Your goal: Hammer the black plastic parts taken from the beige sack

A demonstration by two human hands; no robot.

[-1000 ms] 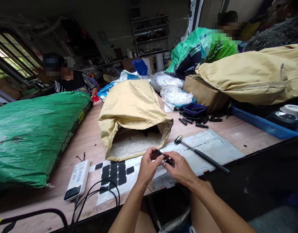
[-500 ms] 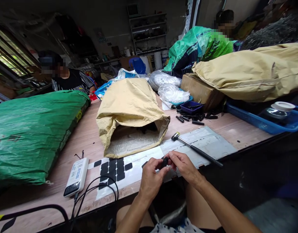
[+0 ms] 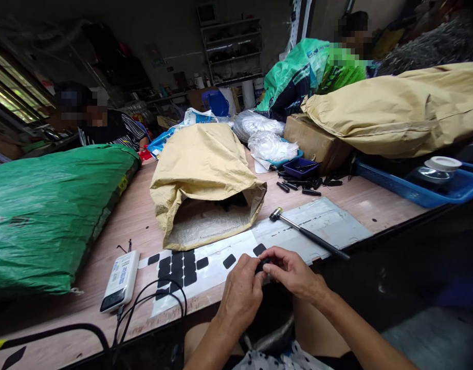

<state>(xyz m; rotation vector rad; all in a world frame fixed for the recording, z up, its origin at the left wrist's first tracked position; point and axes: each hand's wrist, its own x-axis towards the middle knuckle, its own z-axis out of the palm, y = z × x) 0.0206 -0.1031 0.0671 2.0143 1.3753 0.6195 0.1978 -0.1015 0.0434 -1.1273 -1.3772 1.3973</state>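
Both of my hands meet at the table's front edge around a small black piece (image 3: pixel 262 264), mostly covered by fingers, so its kind does not show. My left hand (image 3: pixel 242 288) wraps it from the left. The fingertips of my right hand (image 3: pixel 292 272) pinch it from the right. Just beyond the hands, a black rounded square pad (image 3: pixel 229 261) and another black pad (image 3: pixel 259 250) lie on the white sheet (image 3: pixel 217 257). More black pads (image 3: pixel 177 270) stand in rows at its left. A hammer (image 3: pixel 309 235) with a black handle rests on the grey sheet at the right.
An open tan sack (image 3: pixel 205 169) lies ahead, a green sack (image 3: pixel 55 216) at the left. A white power bank (image 3: pixel 121 280) trails black cables. Black tubes (image 3: pixel 304 185) lie by a purple tray (image 3: pixel 301 168). A blue basket (image 3: pixel 406 187) is at right. Two people sit across the table.
My hands have drawn slightly down and closed more tightly around the black piece, hiding most of it. Two black pads beyond them now show more fully. The view has shifted a little.
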